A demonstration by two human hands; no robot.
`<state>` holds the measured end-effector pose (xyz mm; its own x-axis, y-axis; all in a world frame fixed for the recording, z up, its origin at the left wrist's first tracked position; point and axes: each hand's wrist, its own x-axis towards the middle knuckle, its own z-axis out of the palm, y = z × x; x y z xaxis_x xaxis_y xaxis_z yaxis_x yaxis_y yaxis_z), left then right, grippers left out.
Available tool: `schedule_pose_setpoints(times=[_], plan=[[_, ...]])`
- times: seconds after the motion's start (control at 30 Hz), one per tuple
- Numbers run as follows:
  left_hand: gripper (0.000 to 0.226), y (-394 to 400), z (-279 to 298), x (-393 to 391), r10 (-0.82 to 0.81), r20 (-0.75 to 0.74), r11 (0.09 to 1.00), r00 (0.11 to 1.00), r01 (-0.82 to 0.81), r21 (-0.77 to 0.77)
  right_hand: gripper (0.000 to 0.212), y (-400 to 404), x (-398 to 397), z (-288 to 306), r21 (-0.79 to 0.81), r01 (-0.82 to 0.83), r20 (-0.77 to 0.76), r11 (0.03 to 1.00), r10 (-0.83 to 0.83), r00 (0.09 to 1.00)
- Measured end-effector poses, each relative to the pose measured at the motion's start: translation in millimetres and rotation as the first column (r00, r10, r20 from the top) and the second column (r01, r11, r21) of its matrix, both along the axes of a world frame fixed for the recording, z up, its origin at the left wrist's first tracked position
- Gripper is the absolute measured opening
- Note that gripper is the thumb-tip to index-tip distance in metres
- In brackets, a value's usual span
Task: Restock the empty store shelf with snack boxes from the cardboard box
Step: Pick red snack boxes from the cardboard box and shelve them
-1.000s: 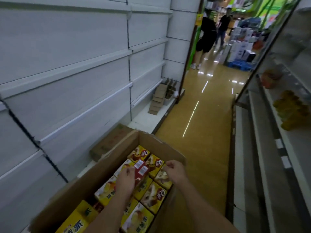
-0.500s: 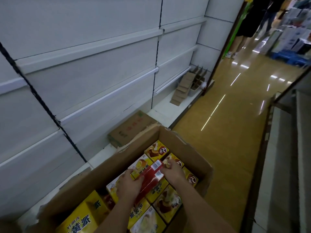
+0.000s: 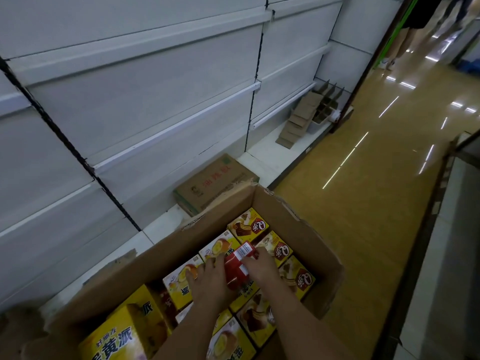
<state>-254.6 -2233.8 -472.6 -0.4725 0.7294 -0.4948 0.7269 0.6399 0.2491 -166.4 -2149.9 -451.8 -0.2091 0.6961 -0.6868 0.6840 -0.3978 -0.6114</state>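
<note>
Here, inside the open cardboard box [image 3: 309, 237], near centre: left hand [image 3: 210, 279] and right hand [image 3: 262, 268] curled round a red snack box [image 3: 237, 266], raised on edge among yellow snack boxes [image 3: 181, 281]. Likely to slip if squeezed unevenly, or snag on the torn far flap [image 3: 220, 201] while lifting out. Empty shelf [image 3: 161, 126] at left, free; closed carton [image 3: 215, 183] crowding the bottom shelf; open aisle floor [image 3: 363, 178] to the right.
</note>
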Motion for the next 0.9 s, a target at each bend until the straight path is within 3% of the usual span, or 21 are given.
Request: schedule_pose_setpoints(times=[0.13,0.23,0.4,0.6,0.73,0.9], plan=[[0.084,2.3,1.6,-2.6,0.054,0.056,0.996,0.997,-0.059,0.074,0.044,-0.2,4.5,2.0,-0.003,0.047,-0.011,0.999,-0.047,0.999],[0.075,2.8,6.7,-7.2,0.177,0.241,0.967,0.954,-0.214,0.136,0.042,1.5,10.6,9.4,0.02,0.044,-0.006,0.999,-0.044,0.999],[0.057,5.0,30.6,-17.0,0.346,0.642,0.842,0.684,-0.528,0.11,0.064,-6.3,17.6,20.3,0.051,0.052,0.016,0.997,-0.053,0.998],[0.063,3.1,58.7,-18.1,0.356,0.864,0.73,0.356,-0.683,-0.019,0.073,-10.1,24.2,43.2,-0.024,0.204,-0.092,0.979,-0.205,0.974],[0.049,4.6,78.9,-5.3,0.295,0.908,0.748,0.299,-0.663,-0.025,0.066,-14.5,30.3,59.1,-0.06,0.363,-0.188,0.93,-0.368,0.911],[0.074,9.4,90.6,7.5,0.203,0.923,0.794,0.326,-0.606,0.039,0.059,-24.8,50.7,71.7,-0.049,0.47,-0.26,0.881,-0.466,0.846]])
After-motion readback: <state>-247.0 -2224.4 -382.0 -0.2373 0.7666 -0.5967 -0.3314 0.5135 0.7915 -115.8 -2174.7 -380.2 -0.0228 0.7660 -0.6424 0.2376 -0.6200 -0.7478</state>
